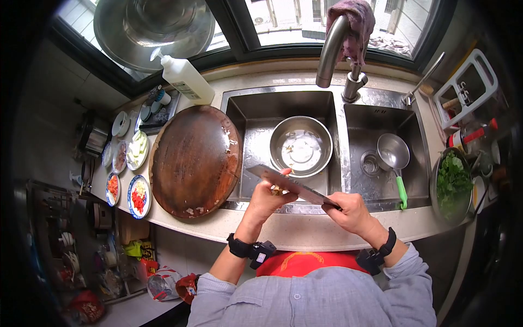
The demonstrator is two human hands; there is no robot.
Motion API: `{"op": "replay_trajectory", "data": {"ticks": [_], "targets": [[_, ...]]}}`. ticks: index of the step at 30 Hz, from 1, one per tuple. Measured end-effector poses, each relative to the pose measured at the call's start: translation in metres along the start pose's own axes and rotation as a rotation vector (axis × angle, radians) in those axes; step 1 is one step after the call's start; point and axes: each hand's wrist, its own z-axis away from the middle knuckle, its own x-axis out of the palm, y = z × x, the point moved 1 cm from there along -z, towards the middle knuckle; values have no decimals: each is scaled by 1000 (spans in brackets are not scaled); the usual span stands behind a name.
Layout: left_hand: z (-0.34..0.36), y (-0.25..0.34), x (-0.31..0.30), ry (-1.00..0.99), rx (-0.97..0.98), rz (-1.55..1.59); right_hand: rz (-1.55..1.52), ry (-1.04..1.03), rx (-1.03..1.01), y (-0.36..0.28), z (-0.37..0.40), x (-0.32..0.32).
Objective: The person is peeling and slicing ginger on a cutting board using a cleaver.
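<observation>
**Both hands at a flat blade (pixel 298 190), near side of the steel bowl (pixel 320 133)**

The right hand (pixel 351 212) is on the bowl's near side and a little to its right, its grip clamped on the handle end of the blade, thumb pointing inward. The left hand (pixel 266 201), just short of the bowl's near rim, curls against the metal with one fingertip showing past the blade's far edge; whether this grip pinches the blade or only rests on it, I cannot tell. Both forearms angle inward toward the bowl, a black strap at each wrist.

The blade slants across the bowl's near side, seen nearly edge-on, its left end reaching beyond the bowl's left side. The right fist hides most of the handle. Small bits (pixel 277 191) by the left fingers are too small to name, as are specks inside the bowl. Right of the bowl, past a ladle (pixel 393 151), leafy greens (pixel 454 180) look blurred.
</observation>
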Motion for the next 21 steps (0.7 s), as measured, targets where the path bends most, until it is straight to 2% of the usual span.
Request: {"op": "replay_trajectory", "data": {"ticks": [2, 4, 5, 7, 10, 11, 13, 14, 16, 18, 20, 21], "targets": [[2, -5, 3, -3, 12, 43, 23, 2, -40, 1, 0, 0], [4, -2, 7, 125, 23, -31, 50, 60, -42, -4, -1, 2], [4, -6, 11, 123, 22, -33, 77, 115, -40, -7, 0, 5], [3, -15, 17, 307, -11, 148, 78, 165, -26, -9, 0, 12], [4, -5, 21, 346, -26, 146, 79, 208, -10, -10, -1, 13], [4, -2, 19, 347, -26, 146, 79, 204, -1, -10, -1, 13], [2, 2, 15, 197, -16, 267, 40, 135, -2, -6, -1, 7], [3, 1, 12, 197, -17, 268, 1, 65, -2, -4, -1, 5], [2, -2, 7, 85, -69, 167, 16, 61, -15, 0, -1, 4], [4, -3, 11, 141, -58, 60, 31, 58, -30, -1, -2, 6], [6, -2, 16, 263, -80, 192, 83, 192, -61, -7, -1, 12], [7, -3, 19, 264, -81, 193, 83, 191, -61, -9, -1, 13]]}}
